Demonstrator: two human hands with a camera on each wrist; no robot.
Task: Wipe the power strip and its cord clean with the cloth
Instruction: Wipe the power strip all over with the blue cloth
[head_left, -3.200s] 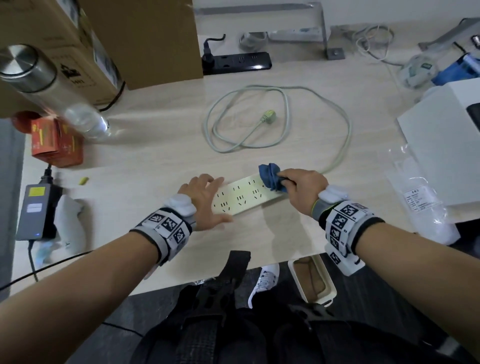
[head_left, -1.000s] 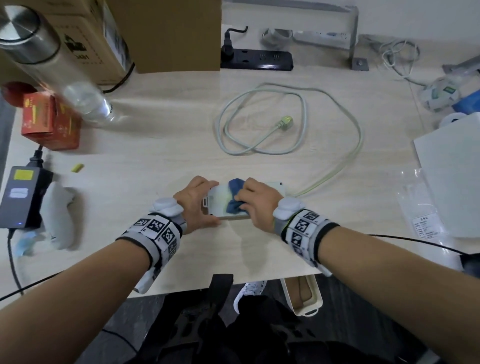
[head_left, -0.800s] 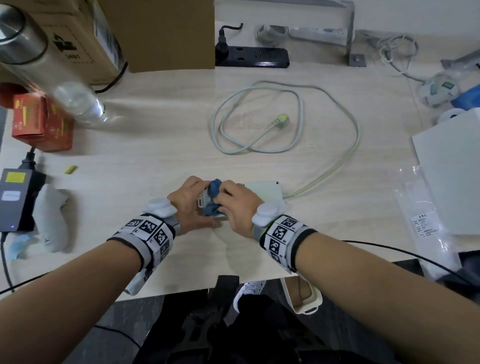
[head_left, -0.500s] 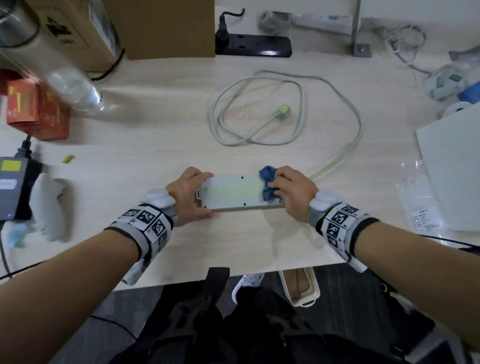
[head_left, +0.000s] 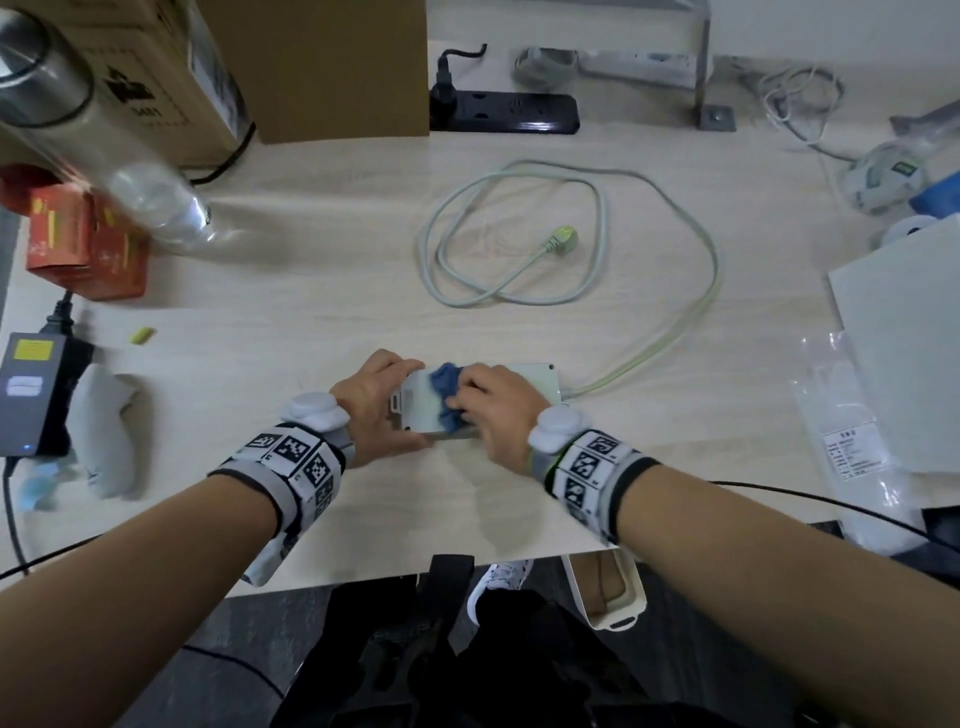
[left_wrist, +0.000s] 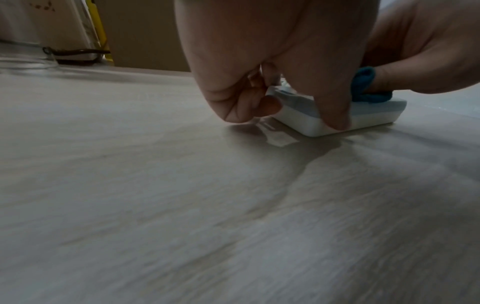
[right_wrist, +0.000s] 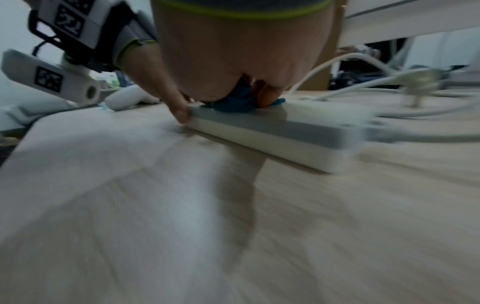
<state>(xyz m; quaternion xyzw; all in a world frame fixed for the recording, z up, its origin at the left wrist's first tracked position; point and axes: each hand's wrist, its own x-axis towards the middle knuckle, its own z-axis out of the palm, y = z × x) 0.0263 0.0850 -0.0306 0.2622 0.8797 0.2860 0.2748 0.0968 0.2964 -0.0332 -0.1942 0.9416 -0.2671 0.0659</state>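
The white power strip (head_left: 535, 378) lies back side up near the desk's front edge. Its left end is gripped by my left hand (head_left: 371, 402), thumb on the near side and fingers on the far side, as the left wrist view shows (left_wrist: 298, 117). My right hand (head_left: 493, 410) holds a bunched blue cloth (head_left: 447, 387) and presses it on the strip's left half (right_wrist: 272, 127); the cloth (right_wrist: 239, 105) sits under my fingers. The pale cord (head_left: 519, 234) runs from the strip's right end in loose loops to its plug (head_left: 563, 240).
A black power strip (head_left: 511, 111) and cardboard boxes (head_left: 317, 67) stand at the back. A clear bottle (head_left: 98, 135), red box (head_left: 85, 244) and black adapter (head_left: 31, 395) are at left. A white box (head_left: 904, 343) and plastic bag (head_left: 852, 441) sit at right.
The strip has been turned from sockets up to back side up. Over the last second my right hand has swept the cloth left, right, then left again along it. The left hand keeps its grip.
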